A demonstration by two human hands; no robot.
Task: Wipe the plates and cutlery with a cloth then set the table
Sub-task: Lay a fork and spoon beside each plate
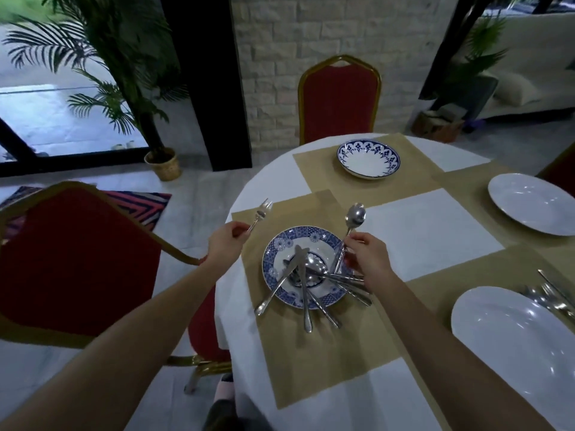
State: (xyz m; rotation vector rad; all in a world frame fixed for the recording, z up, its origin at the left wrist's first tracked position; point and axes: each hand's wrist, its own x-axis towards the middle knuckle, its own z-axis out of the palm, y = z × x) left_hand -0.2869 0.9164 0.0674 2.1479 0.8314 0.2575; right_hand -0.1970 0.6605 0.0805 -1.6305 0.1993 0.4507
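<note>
A blue-patterned plate (281,244) sits on a tan placemat (314,353) near the table's left edge, with several knives and spoons (306,276) piled across it. My left hand (225,241) grips a fork (261,213) by its handle, tines pointing up, left of the plate. My right hand (368,256) holds a spoon (353,220) upright by its handle at the plate's right rim. No cloth is in view.
A blue-rimmed bowl (368,157) sits at the far place. Two white plates (532,202) (513,340) lie on the right, with more cutlery (553,297) beside the near one. Red chairs (71,259) (339,98) stand at the left and far side.
</note>
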